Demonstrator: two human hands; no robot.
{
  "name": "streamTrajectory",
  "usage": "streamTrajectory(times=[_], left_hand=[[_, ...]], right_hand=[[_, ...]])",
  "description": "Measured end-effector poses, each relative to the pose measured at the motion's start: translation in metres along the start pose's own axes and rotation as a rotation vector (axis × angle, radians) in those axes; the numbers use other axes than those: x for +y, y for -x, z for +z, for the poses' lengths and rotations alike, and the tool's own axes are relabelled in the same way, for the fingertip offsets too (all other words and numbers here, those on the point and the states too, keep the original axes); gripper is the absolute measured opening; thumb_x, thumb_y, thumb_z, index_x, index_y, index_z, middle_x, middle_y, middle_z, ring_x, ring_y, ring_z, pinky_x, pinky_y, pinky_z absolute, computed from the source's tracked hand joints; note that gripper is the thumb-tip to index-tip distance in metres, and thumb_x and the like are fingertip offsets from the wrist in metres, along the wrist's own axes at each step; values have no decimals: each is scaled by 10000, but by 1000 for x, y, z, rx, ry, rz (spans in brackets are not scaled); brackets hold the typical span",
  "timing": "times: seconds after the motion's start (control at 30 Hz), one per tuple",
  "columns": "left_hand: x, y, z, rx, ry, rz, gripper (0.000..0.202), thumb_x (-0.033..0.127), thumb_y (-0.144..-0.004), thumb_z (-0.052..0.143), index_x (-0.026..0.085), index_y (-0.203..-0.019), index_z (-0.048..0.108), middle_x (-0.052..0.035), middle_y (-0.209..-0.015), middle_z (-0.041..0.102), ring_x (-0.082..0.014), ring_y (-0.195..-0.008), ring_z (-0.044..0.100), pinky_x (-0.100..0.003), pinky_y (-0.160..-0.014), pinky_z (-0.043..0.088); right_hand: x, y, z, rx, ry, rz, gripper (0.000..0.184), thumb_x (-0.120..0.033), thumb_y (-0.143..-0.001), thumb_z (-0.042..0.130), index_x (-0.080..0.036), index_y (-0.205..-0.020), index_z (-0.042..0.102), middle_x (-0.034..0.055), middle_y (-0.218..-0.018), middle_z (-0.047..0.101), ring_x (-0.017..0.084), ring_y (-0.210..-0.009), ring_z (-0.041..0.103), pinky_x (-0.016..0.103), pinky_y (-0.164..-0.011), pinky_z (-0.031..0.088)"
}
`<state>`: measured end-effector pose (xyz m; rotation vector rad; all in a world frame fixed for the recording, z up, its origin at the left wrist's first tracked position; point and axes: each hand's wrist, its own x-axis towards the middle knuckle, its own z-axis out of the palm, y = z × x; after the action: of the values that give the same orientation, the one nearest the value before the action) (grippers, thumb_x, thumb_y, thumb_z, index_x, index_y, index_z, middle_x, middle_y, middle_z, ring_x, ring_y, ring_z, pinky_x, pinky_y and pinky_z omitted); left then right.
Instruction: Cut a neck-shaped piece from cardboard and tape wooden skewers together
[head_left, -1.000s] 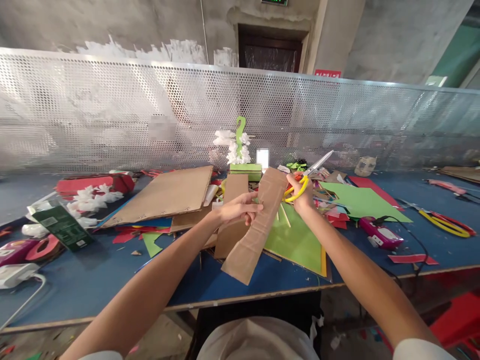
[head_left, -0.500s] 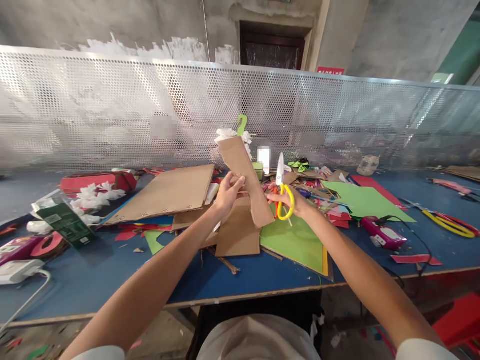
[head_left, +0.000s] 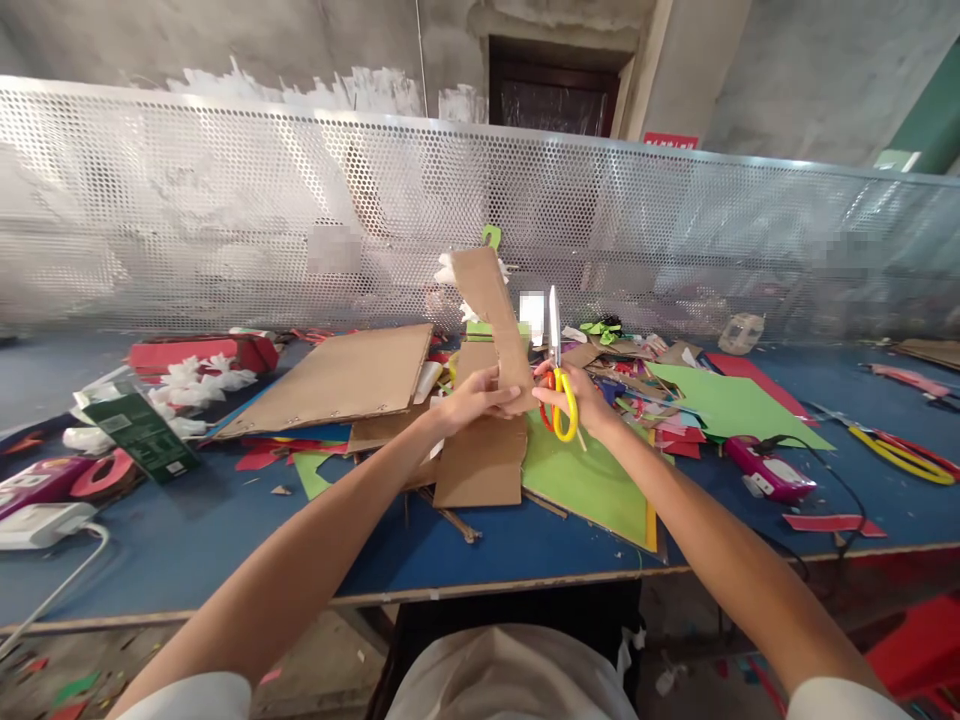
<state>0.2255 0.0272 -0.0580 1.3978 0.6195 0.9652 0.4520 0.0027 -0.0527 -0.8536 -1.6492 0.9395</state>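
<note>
My left hand (head_left: pixel 474 398) is closed round the lower end of a long brown cardboard strip (head_left: pixel 491 310), which stands nearly upright above the table. My right hand (head_left: pixel 581 402) grips yellow-handled scissors (head_left: pixel 559 375), blades pointing straight up, just right of the strip. The two hands almost touch at the strip's base. Below them lies a flat cardboard piece (head_left: pixel 484 460) on a green paper sheet (head_left: pixel 592 480).
The blue table (head_left: pixel 187 540) holds a large cardboard sheet (head_left: pixel 337 380), a green box (head_left: pixel 142 435), white tissue flowers (head_left: pixel 199 375), a pink glue gun (head_left: pixel 765 465) with cord, green paper (head_left: pixel 727 400), and more scissors (head_left: pixel 900 450) at right. A perforated metal screen (head_left: pixel 225 200) backs the table.
The cardboard strip swung from lying slanted toward me to standing upright. The scissors turned from pointing right to pointing straight up, and both hands came together at the strip's base.
</note>
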Motion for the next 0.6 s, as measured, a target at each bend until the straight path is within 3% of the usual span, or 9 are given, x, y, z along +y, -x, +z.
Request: streamTrajectory(times=[0.07, 0.13, 0.27, 0.37, 0.47, 0.6], left_hand=[[-2, 0, 5, -49, -3, -15, 496, 364, -765, 899, 153, -1164, 692, -175, -1103, 763, -237, -803, 759, -354, -717, 622], [-3, -1, 8, 7, 32, 25, 474, 366, -781, 890, 146, -1151, 693, -172, -1124, 761, -227, -810, 759, -364, -751, 634], [0, -4, 6, 225, 162, 152, 461, 393, -774, 899, 160, -1084, 650, -102, -1074, 757, -189, -869, 749, -320, -819, 634], [4, -6, 0, 370, 264, 261, 462, 383, -719, 936, 182, -942, 585, -15, -907, 712, -145, -816, 722, -319, -860, 636], [6, -8, -3, 439, 319, 374, 495, 354, -690, 952, 201, -859, 513, 44, -801, 639, -118, -786, 699, -371, -954, 624], [8, -10, -1, 477, 339, 455, 514, 370, -696, 942, 214, -834, 473, 55, -763, 621, -134, -829, 717, -425, -1033, 593]], right_hand=[[0, -1, 1, 32, 9, -11, 383, -380, -720, 853, -235, -991, 625, -43, -753, 638, 166, -662, 605, 296, -639, 491], [-2, -1, 0, 40, 18, -19, 403, -438, -747, 841, -243, -1007, 602, -46, -742, 625, 164, -635, 593, 296, -616, 483], [-7, 0, -6, -16, 117, -28, 464, -601, -792, 787, -233, -971, 570, -57, -696, 527, 137, -575, 494, 279, -563, 414], [-9, -1, -10, -107, 262, -27, 546, -746, -853, 643, -213, -940, 559, -34, -694, 499, 146, -596, 465, 286, -561, 373], [-7, -1, -11, -179, 451, -27, 580, -784, -901, 541, -204, -912, 543, 9, -760, 549, 173, -681, 515, 295, -615, 387], [-2, 1, -11, -245, 622, -8, 560, -760, -957, 462, -205, -971, 535, 42, -832, 601, 197, -730, 566, 293, -642, 408]])
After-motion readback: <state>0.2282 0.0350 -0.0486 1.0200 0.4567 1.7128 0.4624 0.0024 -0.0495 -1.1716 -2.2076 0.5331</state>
